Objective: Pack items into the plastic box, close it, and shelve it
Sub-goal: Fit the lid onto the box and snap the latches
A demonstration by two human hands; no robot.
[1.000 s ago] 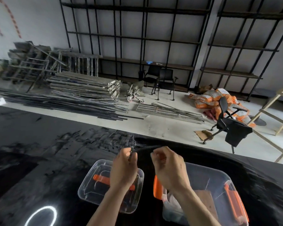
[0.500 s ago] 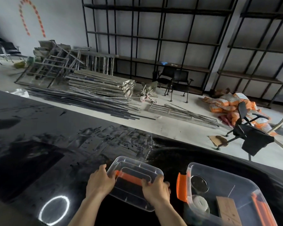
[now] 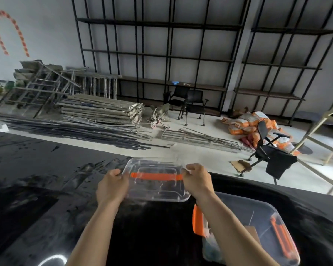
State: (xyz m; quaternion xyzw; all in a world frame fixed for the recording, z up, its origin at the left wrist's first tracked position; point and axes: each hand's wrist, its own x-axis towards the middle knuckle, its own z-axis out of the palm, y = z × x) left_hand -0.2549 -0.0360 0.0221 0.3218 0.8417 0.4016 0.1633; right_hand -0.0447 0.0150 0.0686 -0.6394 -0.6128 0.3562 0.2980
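Clear lid raised over the black table, box open at the near right corner

The left hand [image 3: 112, 186] and right hand [image 3: 197, 179] have fingers curled tight on the short ends of the clear plastic lid with an orange strip handle [image 3: 156, 179], held off the glossy black table [image 3: 46, 189]. The clear plastic box with orange latches [image 3: 258, 217], part filled, sits open by the right forearm. I judge that forearm could knock the near latch [image 3: 197, 220], or the lid land skewed and not seat. Nothing else stands between lid and box.

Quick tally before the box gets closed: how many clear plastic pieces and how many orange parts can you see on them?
Clear plastic pieces: 2, the lid and the box
Orange parts: 3, the lid handle, near latch, far latch
Total: 5
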